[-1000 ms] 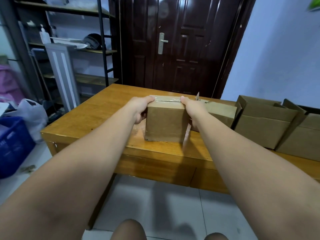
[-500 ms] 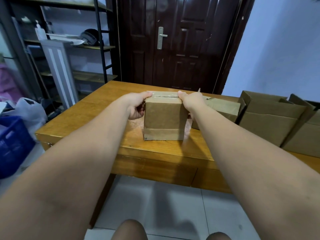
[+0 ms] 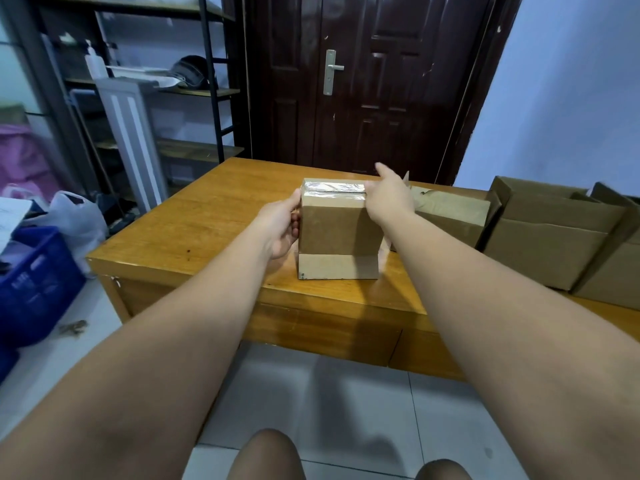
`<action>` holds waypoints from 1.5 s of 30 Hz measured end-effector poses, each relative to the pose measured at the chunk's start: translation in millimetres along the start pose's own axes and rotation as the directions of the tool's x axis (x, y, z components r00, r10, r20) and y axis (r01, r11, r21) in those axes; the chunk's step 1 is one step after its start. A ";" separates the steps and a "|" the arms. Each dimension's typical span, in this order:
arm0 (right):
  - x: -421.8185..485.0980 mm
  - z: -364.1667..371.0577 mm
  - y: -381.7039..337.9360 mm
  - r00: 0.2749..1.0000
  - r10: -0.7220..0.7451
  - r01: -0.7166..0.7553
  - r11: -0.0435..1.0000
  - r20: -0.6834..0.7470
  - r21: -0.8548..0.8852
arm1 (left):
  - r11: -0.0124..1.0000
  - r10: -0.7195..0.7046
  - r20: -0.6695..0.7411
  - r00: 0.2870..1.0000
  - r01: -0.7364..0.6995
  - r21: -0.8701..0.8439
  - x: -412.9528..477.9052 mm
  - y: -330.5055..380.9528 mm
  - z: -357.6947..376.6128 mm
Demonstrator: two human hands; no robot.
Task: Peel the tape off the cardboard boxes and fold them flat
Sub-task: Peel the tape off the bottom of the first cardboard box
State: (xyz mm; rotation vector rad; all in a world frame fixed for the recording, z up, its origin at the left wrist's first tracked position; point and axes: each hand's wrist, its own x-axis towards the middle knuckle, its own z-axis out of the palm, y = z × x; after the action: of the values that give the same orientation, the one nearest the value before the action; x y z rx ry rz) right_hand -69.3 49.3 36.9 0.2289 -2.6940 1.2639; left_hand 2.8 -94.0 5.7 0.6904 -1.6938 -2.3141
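Note:
A small brown cardboard box stands upright near the front edge of the wooden table. Clear shiny tape runs along its top seam. My left hand holds the box's left side, thumb at the top corner and fingers loosely curled against the wall. My right hand is at the box's top right corner, with one finger stretched out past the tape; the rest of its grip is hidden behind the hand. A loose strip of clear tape hangs down the box's right side.
To the right on the table lie a low cardboard box and two opened cardboard boxes. A blue crate and a white plastic bag sit on the floor at the left. Shelves and a dark door stand behind.
The box has been tipped more upright, so its taped top shows. My right hand has lifted from the box's right edge to the top right corner, one finger now extended.

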 end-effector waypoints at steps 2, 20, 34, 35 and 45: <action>-1.8 0.4 -2.0 0.996 -0.092 0.091 0.990 -0.010 -0.107 | 0.998 0.065 -0.009 0.998 -0.065 -0.015 -0.2 -4.6 2.5; 2.8 32.1 18.7 0.918 -0.160 0.323 0.834 0.364 -0.448 | 0.940 0.137 -0.034 0.990 -0.119 0.318 6.2 -7.3 -8.3; 5.8 34.5 11.6 0.880 -0.141 0.371 0.801 0.453 -0.470 | 0.612 0.168 0.016 0.986 -0.117 0.782 -3.2 62.0 -11.7; 3.0 33.2 10.7 0.882 -0.138 0.366 0.804 0.451 -0.469 | 0.615 0.166 0.008 0.986 -0.110 0.781 -3.5 63.1 -9.5; -17.9 18.6 -11.0 0.908 -0.081 0.318 0.772 0.411 -0.551 | 0.237 0.363 0.181 0.914 -0.279 0.931 -1.7 58.0 32.2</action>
State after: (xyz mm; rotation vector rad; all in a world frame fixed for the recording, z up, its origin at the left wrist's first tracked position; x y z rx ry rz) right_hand -51.0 29.2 29.8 0.7041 -3.1010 0.2512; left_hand -17.8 -85.0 68.2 0.4396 -2.7725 -0.7370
